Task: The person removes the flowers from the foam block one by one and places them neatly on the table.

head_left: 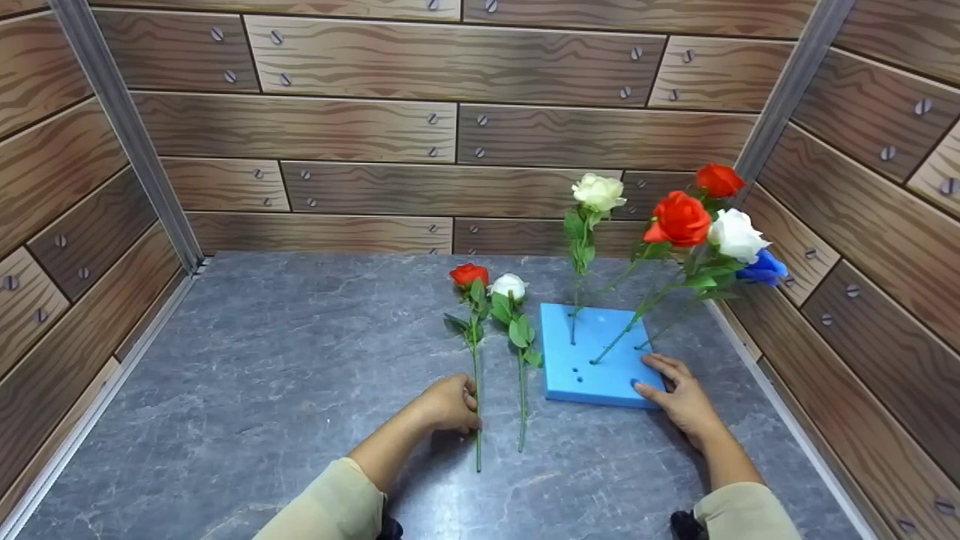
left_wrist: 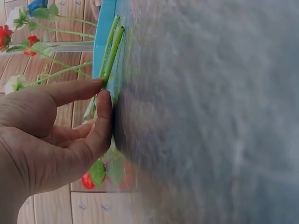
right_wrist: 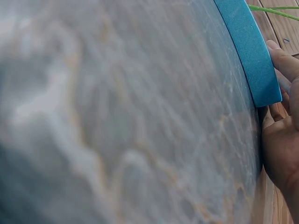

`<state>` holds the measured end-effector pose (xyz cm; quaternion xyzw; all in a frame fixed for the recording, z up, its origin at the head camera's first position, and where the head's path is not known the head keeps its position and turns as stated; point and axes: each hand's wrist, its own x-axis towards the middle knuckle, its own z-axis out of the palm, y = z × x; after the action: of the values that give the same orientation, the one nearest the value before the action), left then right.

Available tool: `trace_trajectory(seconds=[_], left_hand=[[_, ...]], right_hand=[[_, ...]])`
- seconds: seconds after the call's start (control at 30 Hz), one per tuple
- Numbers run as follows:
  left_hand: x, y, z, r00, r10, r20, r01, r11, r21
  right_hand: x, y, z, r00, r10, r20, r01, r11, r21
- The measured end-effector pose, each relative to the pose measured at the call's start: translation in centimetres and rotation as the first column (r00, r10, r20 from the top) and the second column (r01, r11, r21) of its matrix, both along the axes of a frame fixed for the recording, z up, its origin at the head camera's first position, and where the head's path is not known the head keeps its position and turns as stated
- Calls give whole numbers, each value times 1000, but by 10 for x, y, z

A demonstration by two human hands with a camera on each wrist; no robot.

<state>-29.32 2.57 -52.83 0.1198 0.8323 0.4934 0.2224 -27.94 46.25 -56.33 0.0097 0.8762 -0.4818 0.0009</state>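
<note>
On the tabletop lies an artificial red rose [head_left: 469,275], its stem pinched between the thumb and fingers of my left hand [head_left: 451,403]. In the left wrist view, thumb and forefinger of that hand meet at the green stem [left_wrist: 112,56] near its cut end. A white rose [head_left: 508,286] lies just right of the red one. My right hand [head_left: 686,401] holds the near right corner of a blue block [head_left: 559,382] with holes, thumb on top and fingers at the side. In the right wrist view the block's side [right_wrist: 254,56] shows beside the hand.
Several roses stand in the block: a cream one [head_left: 598,193] upright at left; red [head_left: 679,219], white [head_left: 737,235] and blue [head_left: 763,268] ones leaning right. Wood-patterned walls [head_left: 360,187] surround the grey marbled table [head_left: 262,375] at the back and sides.
</note>
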Motion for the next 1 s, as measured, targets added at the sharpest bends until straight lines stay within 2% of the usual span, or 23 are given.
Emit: trace_trajectory(seconds=[0.27,0.5,0.83,1.0], left_hand=[[-1,-1,0,993,-52,-109,41,994,-100],[-2,-2,2,955,-115,-275,40,963,-265],[4,5,11,937,-114,-331,-4,942,-337],[5,10,14,927,-120,-355,-3,945,-328]], right_hand=[[0,0,0,1000,3,-11,-2,1000,17],[1,0,0,1000,8,-11,-8,1000,11],[1,1,-1,1000,2,-16,-2,1000,11],[1,0,-2,1000,1,-3,-1,1000,-5]])
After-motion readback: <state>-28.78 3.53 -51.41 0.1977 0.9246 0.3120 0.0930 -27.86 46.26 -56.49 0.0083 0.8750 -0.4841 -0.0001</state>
